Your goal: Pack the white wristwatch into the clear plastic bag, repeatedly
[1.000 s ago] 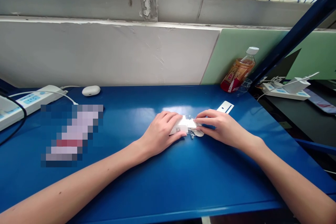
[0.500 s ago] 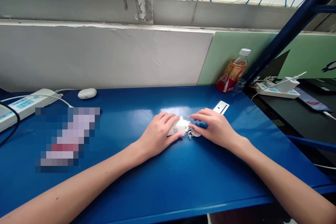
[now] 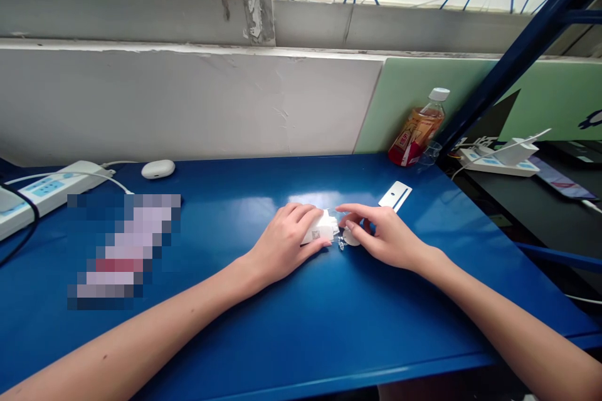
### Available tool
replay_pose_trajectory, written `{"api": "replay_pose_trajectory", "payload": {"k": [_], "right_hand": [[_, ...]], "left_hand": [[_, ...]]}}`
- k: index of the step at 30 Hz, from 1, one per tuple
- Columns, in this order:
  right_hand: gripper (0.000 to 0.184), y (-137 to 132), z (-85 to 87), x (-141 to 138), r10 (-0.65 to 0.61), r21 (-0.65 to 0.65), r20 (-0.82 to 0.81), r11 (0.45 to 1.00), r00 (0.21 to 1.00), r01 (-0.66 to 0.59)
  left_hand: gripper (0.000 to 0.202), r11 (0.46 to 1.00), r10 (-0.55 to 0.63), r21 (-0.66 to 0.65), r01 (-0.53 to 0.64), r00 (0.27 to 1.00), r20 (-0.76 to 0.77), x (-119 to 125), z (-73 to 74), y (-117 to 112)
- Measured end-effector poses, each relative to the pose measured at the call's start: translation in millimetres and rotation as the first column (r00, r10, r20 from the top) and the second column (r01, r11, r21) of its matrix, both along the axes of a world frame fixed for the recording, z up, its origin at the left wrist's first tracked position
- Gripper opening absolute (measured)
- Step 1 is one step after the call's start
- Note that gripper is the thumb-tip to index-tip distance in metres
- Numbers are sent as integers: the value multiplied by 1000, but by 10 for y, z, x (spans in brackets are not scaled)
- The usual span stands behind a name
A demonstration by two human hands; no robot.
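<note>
The left hand (image 3: 286, 241) lies on the blue counter (image 3: 282, 338) with its fingers curled around a small white box (image 3: 321, 230), holding it down. The right hand (image 3: 383, 235) is just beside it, fingers loosely spread, fingertips by a little white round piece (image 3: 350, 239) and some tiny clear bits. These small parts lie outside the box. A white flat strip (image 3: 396, 195) lies near, untouched
</note>
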State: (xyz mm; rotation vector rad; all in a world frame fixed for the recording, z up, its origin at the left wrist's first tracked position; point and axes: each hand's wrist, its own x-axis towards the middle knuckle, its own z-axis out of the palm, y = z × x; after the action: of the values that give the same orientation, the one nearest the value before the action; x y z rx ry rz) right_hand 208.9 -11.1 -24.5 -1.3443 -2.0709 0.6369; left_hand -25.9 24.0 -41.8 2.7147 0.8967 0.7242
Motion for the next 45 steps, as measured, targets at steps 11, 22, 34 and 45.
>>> {"api": "replay_pose_trajectory", "payload": {"k": [11,22,34,45], "right_hand": [[52,-3,-39,-48,14,-313,-338,941,941,-126],[24,66,-14,96,-114,253,79,963,990,91],[25,50,-21,47,161,182,41,969,986,-166],[32,24,-35,26,213,224,100,947,972,-230]], "left_hand": [[48,999,19,52,-13,993,-119,9,-17,6],[63,999,-9,45,22,958,-285,-20,12,-17],[60,998,8,59,10,956,-292,-16,6,-23],[61,997,22,76,3,946,-323,-1,3,-34]]}}
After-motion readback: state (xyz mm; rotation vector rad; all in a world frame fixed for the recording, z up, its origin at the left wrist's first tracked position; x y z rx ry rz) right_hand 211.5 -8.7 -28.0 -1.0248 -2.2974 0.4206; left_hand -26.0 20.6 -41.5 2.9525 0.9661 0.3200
